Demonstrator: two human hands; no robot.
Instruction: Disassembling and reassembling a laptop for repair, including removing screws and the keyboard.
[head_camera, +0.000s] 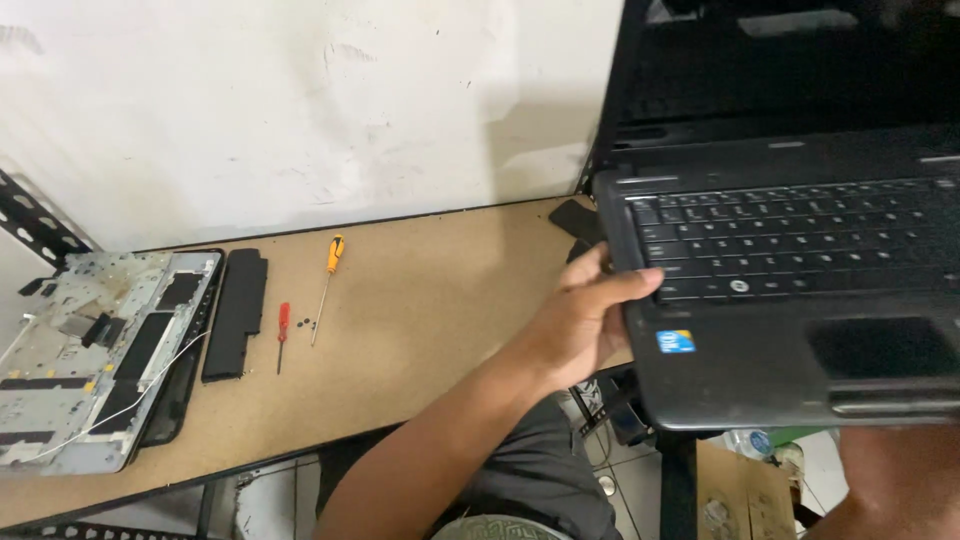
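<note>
An open black laptop fills the right of the head view, held up above the table's right end with its keyboard facing me. My left hand grips its left edge, thumb lying over the keyboard's corner. My right forearm shows at the bottom right under the laptop's front edge; the right hand itself is hidden there.
On the brown table lie a grey stripped laptop chassis at the left, a long black battery, a small red screwdriver, an orange-handled screwdriver and a few tiny screws. A white wall stands behind.
</note>
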